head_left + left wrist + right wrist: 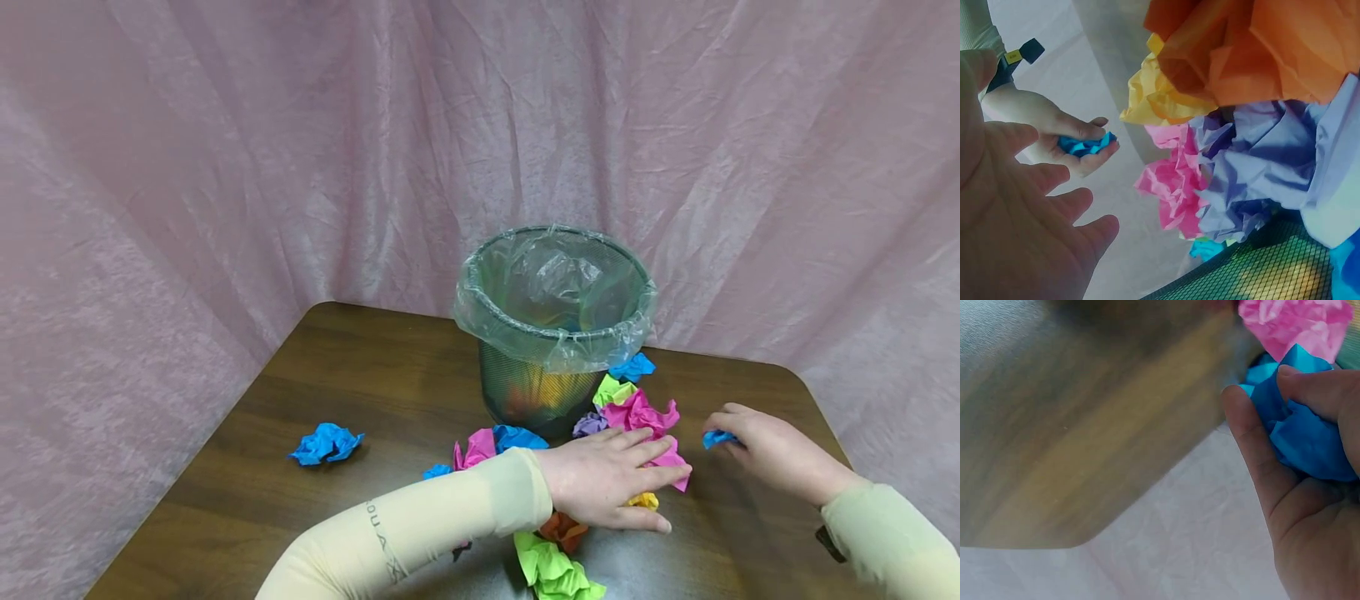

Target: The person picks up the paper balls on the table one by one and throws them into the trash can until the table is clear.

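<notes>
In the head view my right hand (pixel 776 450) holds a crumpled blue paper ball (pixel 718 438) over the right side of the table. The right wrist view has the same blue paper (pixel 1310 437) between thumb and fingers. My left hand (pixel 611 479) is spread flat, palm down, with nothing gripped, over a heap of crumpled papers. Around it lie pink paper (pixel 643 412), yellow paper (pixel 643 501), orange paper (pixel 564 531) and lime green paper (pixel 555 571). Purple paper (pixel 1260 156) shows below the palm in the left wrist view; whether the hand touches any is unclear.
A mesh wastebasket (pixel 525 387) with a clear liner (pixel 480 312) stands at the back of the wooden table (pixel 390 392), coloured paper inside. One blue paper ball (pixel 327 443) lies apart at left; another blue piece (pixel 633 367) sits beside the basket. A pink curtain (pixel 375 150) hangs behind.
</notes>
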The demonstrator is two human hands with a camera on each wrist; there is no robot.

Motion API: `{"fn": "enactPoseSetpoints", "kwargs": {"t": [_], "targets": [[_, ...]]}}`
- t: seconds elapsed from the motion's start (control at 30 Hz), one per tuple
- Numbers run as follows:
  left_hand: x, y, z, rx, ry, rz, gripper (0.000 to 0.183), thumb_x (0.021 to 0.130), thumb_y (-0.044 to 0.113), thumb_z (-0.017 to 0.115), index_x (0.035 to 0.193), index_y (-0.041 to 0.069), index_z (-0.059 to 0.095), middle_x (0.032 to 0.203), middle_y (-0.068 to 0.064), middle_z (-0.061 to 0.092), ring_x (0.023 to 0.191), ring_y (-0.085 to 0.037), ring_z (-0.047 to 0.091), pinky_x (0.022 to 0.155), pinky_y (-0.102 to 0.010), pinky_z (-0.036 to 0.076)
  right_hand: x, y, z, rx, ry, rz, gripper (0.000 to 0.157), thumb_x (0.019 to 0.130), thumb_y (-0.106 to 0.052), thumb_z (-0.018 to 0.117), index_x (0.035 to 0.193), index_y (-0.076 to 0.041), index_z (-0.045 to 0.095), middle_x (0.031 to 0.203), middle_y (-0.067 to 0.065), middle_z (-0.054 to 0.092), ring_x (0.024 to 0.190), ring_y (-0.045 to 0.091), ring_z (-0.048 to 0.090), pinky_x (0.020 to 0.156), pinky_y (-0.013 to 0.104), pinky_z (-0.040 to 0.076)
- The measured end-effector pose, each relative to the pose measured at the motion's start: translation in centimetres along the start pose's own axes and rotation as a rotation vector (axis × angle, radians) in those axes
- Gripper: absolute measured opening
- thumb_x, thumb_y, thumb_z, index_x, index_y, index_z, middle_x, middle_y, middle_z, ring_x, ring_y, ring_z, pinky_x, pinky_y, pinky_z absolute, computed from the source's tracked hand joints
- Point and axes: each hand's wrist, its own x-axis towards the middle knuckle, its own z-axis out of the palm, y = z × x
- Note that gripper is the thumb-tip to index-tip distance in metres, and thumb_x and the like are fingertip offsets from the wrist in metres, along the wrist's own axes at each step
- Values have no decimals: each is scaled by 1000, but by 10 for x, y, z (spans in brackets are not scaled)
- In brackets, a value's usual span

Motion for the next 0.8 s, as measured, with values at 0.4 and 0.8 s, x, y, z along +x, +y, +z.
{"fn": "enactPoseSetpoints", "kwargs": {"t": [0.4, 0.8], "targets": [[-20, 0, -18, -16, 41, 27, 76, 100, 73, 27, 164, 41, 2, 169, 10, -10, 154, -12, -11, 121, -27, -5, 4, -2, -30, -101, 116, -77, 34, 79, 1, 85, 94, -24, 67, 93, -19, 54, 82, -2, 54, 69, 26, 52], [-50, 0, -43, 86, 136, 110, 76, 102, 69, 28, 166, 32, 5, 171, 2, -7, 153, -14, -15, 119, -30, -13, 18, -14, -68, -111, 202, -153, 42, 72, 10, 85, 97, -19, 68, 93, -17, 56, 82, 1, 56, 74, 11, 45]]}}
